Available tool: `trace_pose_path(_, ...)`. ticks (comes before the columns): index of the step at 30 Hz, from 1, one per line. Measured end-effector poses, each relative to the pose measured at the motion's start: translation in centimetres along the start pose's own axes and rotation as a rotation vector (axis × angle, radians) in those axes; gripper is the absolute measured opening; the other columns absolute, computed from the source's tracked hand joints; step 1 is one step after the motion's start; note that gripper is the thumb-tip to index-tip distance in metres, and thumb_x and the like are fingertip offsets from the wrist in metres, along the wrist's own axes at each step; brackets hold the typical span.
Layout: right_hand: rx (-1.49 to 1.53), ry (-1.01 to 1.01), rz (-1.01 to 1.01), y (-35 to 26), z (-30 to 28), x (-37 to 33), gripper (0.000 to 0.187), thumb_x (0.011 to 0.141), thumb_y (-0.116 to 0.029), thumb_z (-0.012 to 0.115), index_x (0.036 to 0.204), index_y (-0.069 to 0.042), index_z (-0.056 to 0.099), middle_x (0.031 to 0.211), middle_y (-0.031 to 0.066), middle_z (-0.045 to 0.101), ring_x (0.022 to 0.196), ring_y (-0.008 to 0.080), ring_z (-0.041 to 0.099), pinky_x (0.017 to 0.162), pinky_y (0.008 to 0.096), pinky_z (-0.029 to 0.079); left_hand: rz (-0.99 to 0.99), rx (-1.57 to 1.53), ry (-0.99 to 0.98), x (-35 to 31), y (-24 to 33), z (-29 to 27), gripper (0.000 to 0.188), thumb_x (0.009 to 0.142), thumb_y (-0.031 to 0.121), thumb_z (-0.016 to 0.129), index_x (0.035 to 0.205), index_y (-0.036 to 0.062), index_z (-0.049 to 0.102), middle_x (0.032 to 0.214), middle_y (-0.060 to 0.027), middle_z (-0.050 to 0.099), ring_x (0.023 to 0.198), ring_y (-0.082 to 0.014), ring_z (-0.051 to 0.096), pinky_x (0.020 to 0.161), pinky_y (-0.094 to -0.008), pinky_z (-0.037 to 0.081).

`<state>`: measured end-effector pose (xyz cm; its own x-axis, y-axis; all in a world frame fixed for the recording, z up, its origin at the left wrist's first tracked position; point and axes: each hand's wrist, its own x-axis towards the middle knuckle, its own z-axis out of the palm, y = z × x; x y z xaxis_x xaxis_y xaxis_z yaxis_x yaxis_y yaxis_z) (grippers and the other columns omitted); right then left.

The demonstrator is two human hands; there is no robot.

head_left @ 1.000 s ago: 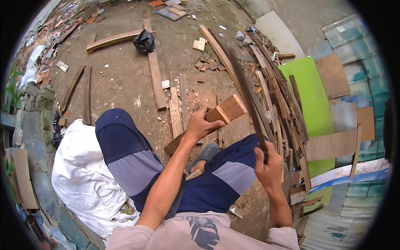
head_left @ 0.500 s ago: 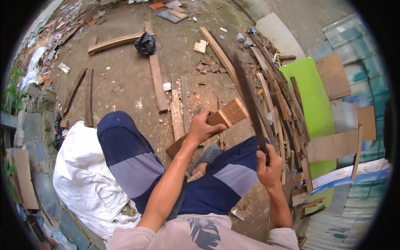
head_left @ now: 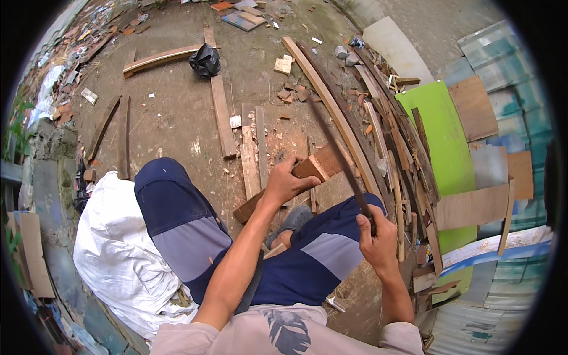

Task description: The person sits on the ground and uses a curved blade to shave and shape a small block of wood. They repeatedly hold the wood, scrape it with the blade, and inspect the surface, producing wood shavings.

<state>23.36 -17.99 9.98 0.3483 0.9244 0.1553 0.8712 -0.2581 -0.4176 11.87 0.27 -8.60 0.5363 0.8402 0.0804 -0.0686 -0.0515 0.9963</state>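
My left hand [head_left: 283, 183] is closed around a thick piece of wood [head_left: 307, 170], which slants from near my shins up to the right. A notch with paler cut wood shows near its upper end. In my right hand [head_left: 379, 239], above my right knee, is the handle end of a long dark machete [head_left: 350, 173]. Its narrow blade points up and to the left, passing in front of the wood's far end; whether the two touch I cannot tell. My legs are bent on either side of the wood, and a grey clog [head_left: 297, 218] shows beneath it.
Planks [head_left: 222, 118] and wood chips lie on the dirt ground ahead, with a black plastic bag [head_left: 205, 61] on one plank. A long beam [head_left: 331, 100] and a pile of scrap wood [head_left: 408, 148] run along the right, beside a green board [head_left: 441, 136]. A white sack [head_left: 121, 248] sits at left.
The machete has swung left and its tip has dropped, so the blade now crosses the wood's far end. My right hand shifted slightly left; my left hand keeps its grip.
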Motion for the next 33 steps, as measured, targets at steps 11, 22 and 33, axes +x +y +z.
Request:
trace_pose_path(11, -0.017, -0.087, 0.152, -2.2, -0.8, 0.9, 0.019, 0.101, -0.020, 0.065, 0.104, -0.002, 0.063, 0.072, 0.0198, 0.065, 0.063, 0.0401, 0.065, 0.056, 0.0443, 0.048, -0.026, 0.003, 0.002, 0.2, 0.4, -0.1, 0.066, 0.070, 0.047, 0.093, 0.110, 0.0035, 0.064, 0.085, -0.0079, 0.073, 0.076, -0.0122, 0.067, 0.067, -0.0310, 0.054)
trace_pose_path(22, -0.127, -0.083, 0.063, -2.6, -0.8, 1.4, 0.016, 0.100, -0.019, 0.065, 0.105, -0.004, 0.062, 0.074, 0.0196, 0.065, 0.064, 0.0386, 0.065, 0.055, 0.0433, 0.048, 0.002, 0.050, 0.013, 0.5, -0.1, 0.3, 0.070, 0.069, 0.051, 0.093, 0.111, 0.0036, 0.064, 0.088, -0.0089, 0.072, 0.076, -0.0144, 0.067, 0.067, -0.0322, 0.055)
trace_pose_path(33, -0.012, -0.056, 0.147, -1.2, -0.2, 1.0, 0.020, 0.102, -0.022, 0.064, 0.106, -0.002, 0.063, 0.063, 0.0140, 0.058, 0.051, 0.0289, 0.057, 0.050, 0.0364, 0.043, 0.017, 0.057, 0.002, 0.2, -0.1, 0.2, 0.070, 0.069, 0.053, 0.092, 0.109, 0.0035, 0.065, 0.086, -0.0087, 0.072, 0.075, -0.0144, 0.067, 0.066, -0.0327, 0.054)
